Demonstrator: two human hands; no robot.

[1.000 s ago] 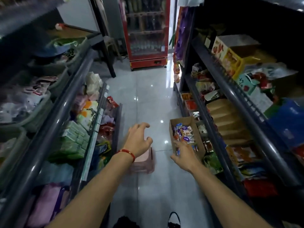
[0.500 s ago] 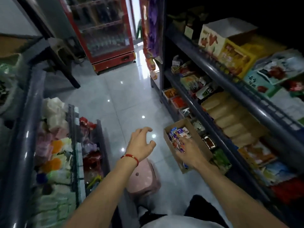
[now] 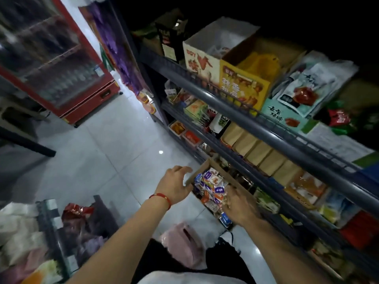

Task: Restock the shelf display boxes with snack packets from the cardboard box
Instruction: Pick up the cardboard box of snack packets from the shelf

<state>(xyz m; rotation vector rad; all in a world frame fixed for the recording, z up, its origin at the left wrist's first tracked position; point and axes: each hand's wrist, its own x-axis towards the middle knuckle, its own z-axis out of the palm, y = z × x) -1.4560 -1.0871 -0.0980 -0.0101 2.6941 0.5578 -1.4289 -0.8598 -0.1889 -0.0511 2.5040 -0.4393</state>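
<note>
Nearest to me, a pink plastic stool [image 3: 184, 244] is standing on the glossy tiled floor [image 3: 106, 152], just below my forearms. My left hand [image 3: 174, 186], with a red cord at the wrist, is hovering at the near-left edge of the cardboard box [image 3: 202, 167] with its fingers spread and relaxed, gripping nothing; I think it is getting ready to steady the box. My right hand [image 3: 240, 206] is reaching down into the box with the fingers curled into the heap of snack packets [image 3: 211, 186], but I cannot tell whether it is already gripping any. The packets are small, flat and shiny, in blue, white and orange, and they are lying loosely in a pile. The brown box is sitting open on the floor, just beside the lowest shelf, probably so the way to the shelves is short. Further away, on the upper shelf, a white display box [image 3: 202, 61] and a yellow display box [image 3: 244, 87] of stiff printed card are standing open behind the grey rail [image 3: 235, 110].
</note>
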